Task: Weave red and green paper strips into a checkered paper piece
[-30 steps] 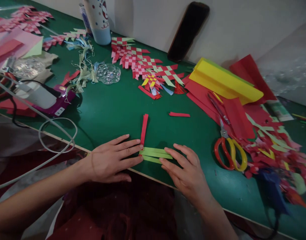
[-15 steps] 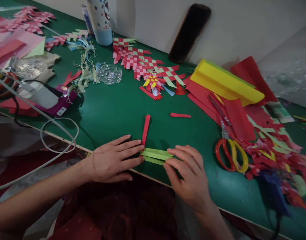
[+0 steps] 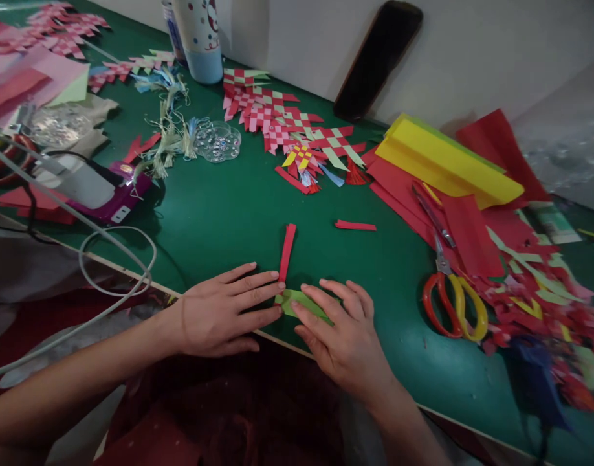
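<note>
A green tabletop (image 3: 204,207) with a pale wooden edge runs along a plain white wall (image 3: 472,39), and a dark phone (image 3: 377,61) leans against that wall. Woven red-and-pale-green paper pieces (image 3: 272,116) lie near the wall beside a clear plastic bead tray (image 3: 218,141) and frayed fiber tassels (image 3: 167,133). To the right sit a folded yellow paper stack (image 3: 447,162), loose red paper sheets (image 3: 413,188), and red-and-yellow-handled scissors (image 3: 452,305) next to a heap of paper scraps (image 3: 534,298). Near the tabletop's front edge, the left hand (image 3: 224,310) lies flat and open as a wide grip, its fingertips touching the green paper strips (image 3: 301,304) just beside the foot of an upright red paper strip (image 3: 286,254). The right hand (image 3: 343,340) has its fingers curved over the green paper strips, covering much of them, though whether its grip is pinching them cannot be told. A short red paper offcut (image 3: 355,225) lies apart, beyond the hands. A polka-dotted tumbler (image 3: 197,39) carries a cartoon print, and a purple appliance (image 3: 117,197) has a small white label too small to read.
</note>
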The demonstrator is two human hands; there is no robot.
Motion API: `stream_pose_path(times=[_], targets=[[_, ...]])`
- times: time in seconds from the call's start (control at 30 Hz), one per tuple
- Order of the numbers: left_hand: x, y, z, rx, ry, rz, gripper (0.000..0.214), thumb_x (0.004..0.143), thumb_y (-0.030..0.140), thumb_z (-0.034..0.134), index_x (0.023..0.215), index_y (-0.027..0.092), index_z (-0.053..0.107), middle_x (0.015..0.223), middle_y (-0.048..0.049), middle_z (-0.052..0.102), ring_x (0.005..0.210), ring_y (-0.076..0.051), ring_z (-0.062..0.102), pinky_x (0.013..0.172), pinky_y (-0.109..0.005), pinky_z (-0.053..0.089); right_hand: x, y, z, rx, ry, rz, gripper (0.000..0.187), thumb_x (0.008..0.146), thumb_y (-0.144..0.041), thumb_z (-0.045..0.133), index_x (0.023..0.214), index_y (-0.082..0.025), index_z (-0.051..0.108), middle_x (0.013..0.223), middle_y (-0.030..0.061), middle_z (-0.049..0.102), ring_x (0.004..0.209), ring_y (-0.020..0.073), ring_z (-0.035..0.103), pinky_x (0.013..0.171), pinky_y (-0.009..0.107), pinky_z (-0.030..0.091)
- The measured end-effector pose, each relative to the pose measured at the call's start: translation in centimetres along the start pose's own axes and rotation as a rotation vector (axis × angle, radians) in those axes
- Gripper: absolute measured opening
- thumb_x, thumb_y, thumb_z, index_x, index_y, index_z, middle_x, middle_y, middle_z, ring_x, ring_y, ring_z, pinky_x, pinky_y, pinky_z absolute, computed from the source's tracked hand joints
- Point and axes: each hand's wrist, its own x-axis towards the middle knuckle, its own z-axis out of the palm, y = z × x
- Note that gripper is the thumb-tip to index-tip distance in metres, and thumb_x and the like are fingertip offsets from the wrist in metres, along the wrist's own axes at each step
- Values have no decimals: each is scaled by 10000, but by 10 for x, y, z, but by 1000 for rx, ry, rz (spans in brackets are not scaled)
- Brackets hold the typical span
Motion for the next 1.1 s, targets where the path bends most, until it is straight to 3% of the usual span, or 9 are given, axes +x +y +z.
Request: stream_pose_path(times=[0.17, 0.37, 0.73, 1.1], targets=[[0, 0, 0, -5, 6, -6, 516, 941, 484, 522, 1374, 204, 500, 1507, -111, 427, 1445, -288, 299, 1204, -497, 178, 0, 2, -2, 4, -3, 4, 209, 927, -306, 591, 1106, -279, 695, 1234, 31, 673, 1185, 276, 504, 1051, 540, 320], [-1, -1, 3, -12, 20, 1, 510, 938, 491, 521, 1359, 203, 512, 1511, -117, 420, 1440, -286, 311, 1207, -497, 172, 10, -1, -2, 6, 54, 70, 263, 951, -286, 549, 1166, -192, 669, 1127, 70, 699, 1081, 243, 533, 993, 460, 379], [1, -1, 0, -21, 13, -14, 496, 923, 469, 555, 1342, 206, 524, 1505, -145, 419, 1443, -315, 299, 1174, -516, 265, 16, -5, 2, 47, 33, 96, 194, 934, -299, 577, 1062, -259, 717, 1051, 41, 705, 1032, 225, 538, 987, 456, 358], [2, 1, -2, -29, 10, -50, 481, 914, 464, 569, 1337, 240, 529, 1441, -136, 465, 1435, -321, 305, 1170, -517, 291, 22, -5, 5, 51, 20, 120, 149, 936, -299, 578, 975, -243, 710, 986, 29, 692, 1011, 206, 553, 976, 419, 337]])
